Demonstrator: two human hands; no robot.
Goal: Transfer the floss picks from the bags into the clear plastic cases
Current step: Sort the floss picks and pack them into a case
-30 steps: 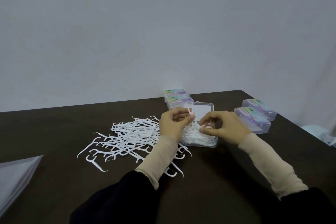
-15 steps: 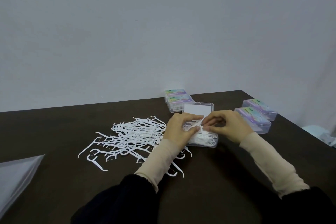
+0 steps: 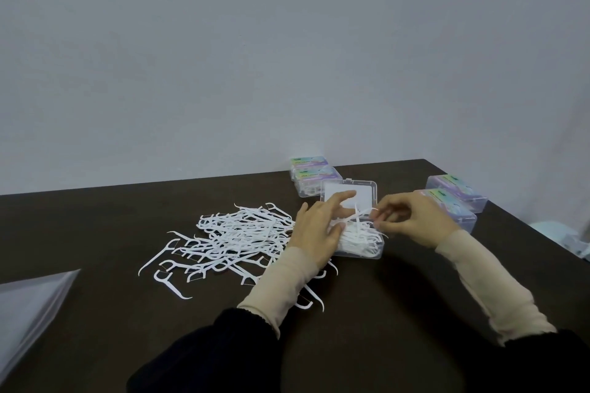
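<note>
An open clear plastic case (image 3: pixel 367 191) lies at the table's middle, its lid laid back and its tray part full of white floss picks (image 3: pixel 357 242). My left hand (image 3: pixel 316 230) rests over the tray's left side with fingers stretched out, the index finger reaching over the lid. My right hand (image 3: pixel 412 222) is at the tray's right edge and pinches a floss pick (image 3: pixel 367 214) that sticks up above the tray. A loose pile of white floss picks (image 3: pixel 233 239) is spread on the dark table (image 3: pixel 95 233) left of the case.
Two shut cases (image 3: pixel 314 174) with coloured labels stand behind the open case near the wall. Two more shut cases (image 3: pixel 456 201) stand at the right, close to my right hand. An empty clear bag (image 3: pixel 28 309) lies at the table's left front.
My left hand has let go of its picks and spread its fingers over the case. My right hand has stayed at the tray's right edge, still pinching a pick.
</note>
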